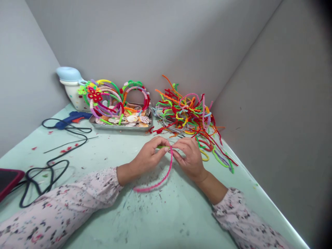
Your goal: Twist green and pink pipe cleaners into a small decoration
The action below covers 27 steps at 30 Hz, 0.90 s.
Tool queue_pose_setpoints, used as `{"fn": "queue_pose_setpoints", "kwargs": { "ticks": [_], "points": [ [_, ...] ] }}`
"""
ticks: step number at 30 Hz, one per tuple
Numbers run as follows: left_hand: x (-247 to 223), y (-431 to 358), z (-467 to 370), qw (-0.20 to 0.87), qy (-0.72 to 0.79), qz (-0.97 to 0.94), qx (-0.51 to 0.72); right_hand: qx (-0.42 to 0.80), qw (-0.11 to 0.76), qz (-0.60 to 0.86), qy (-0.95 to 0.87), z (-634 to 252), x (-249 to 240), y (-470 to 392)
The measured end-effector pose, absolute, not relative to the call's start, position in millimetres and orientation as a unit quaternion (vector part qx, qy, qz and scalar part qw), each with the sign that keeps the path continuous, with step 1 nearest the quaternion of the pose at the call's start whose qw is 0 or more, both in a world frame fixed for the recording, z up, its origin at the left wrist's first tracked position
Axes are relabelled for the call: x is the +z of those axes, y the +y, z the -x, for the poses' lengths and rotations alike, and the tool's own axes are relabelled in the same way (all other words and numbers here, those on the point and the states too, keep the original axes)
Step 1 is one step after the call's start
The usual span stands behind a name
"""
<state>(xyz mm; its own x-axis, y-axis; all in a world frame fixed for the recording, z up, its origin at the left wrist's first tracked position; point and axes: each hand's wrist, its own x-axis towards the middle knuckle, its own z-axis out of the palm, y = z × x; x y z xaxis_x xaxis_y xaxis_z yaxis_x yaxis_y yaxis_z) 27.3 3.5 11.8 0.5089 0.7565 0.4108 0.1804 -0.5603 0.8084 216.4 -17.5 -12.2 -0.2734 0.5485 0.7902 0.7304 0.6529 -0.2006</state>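
Near the middle of the table, my left hand (151, 154) pinches a short green piece between thumb and fingers. Beside it, my right hand (190, 157) has its fingers closed at the upper end of a pink pipe cleaner (168, 173). The fingertips of both hands almost meet there, where pink and green come together. From that point the pink pipe cleaner curves down and to the left, its free end near my left wrist. What lies under my right fingertips is partly hidden.
A metal tray (121, 127) holds shells and colourful headbands (106, 93). Tangled pipe cleaners (192, 114) are heaped at the back right. On the left are a blue glue gun (70, 119), a white cup (75, 93), a black cable (52, 166) and a red-edged phone (9, 180).
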Motion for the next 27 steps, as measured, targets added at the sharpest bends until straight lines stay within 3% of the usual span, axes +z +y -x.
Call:
{"fn": "queue_pose_setpoints", "kwargs": {
  "ticks": [27],
  "points": [
    [5.8,7.4,-26.4,0.259,0.299,-0.831,0.39,-0.042,0.453,0.418,-0.786,-212.6,-13.6,-18.3]
  ]
}}
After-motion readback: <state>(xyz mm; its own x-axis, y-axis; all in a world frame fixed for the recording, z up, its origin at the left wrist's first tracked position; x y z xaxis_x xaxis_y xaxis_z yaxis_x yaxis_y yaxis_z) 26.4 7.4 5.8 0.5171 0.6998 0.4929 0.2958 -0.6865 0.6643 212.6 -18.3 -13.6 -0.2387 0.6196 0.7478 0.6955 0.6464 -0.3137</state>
